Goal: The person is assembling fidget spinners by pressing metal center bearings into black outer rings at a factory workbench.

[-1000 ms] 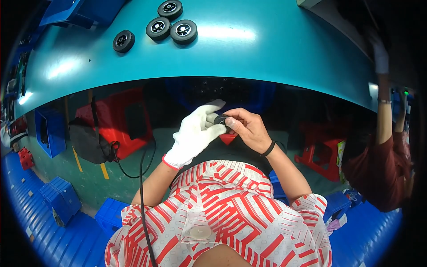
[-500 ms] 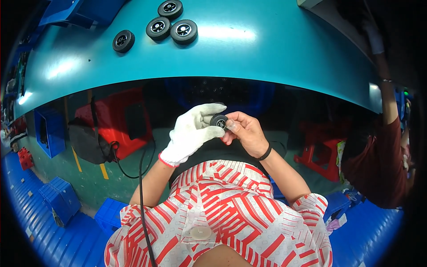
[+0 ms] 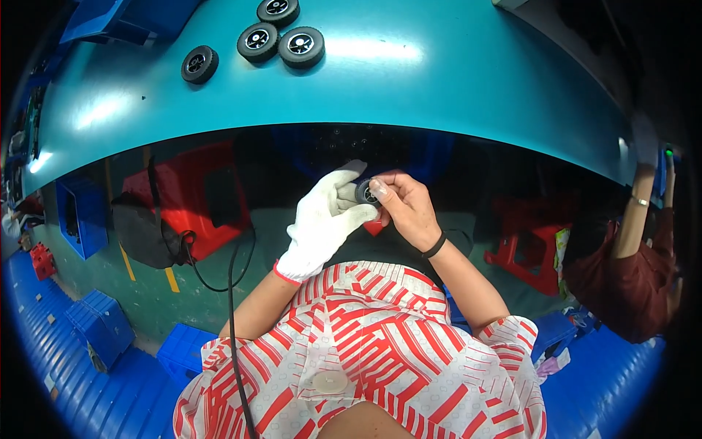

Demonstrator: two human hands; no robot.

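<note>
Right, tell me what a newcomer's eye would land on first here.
First, the white-gloved left hand and bare right hand pinching a small black wheel between them, just below the table edge. Then the four black toy wheels lying near the far edge of the glossy teal table.

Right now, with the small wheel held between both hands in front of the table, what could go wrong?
1. The small black wheel is pinched between the gloved left hand and the bare right hand, over the person's lap and short of the teal table; a slip could drop it to the floor.
2. The glove may dull the left hand's feel of so small a part.
3. The black cable beside the left forearm could snag.
</note>
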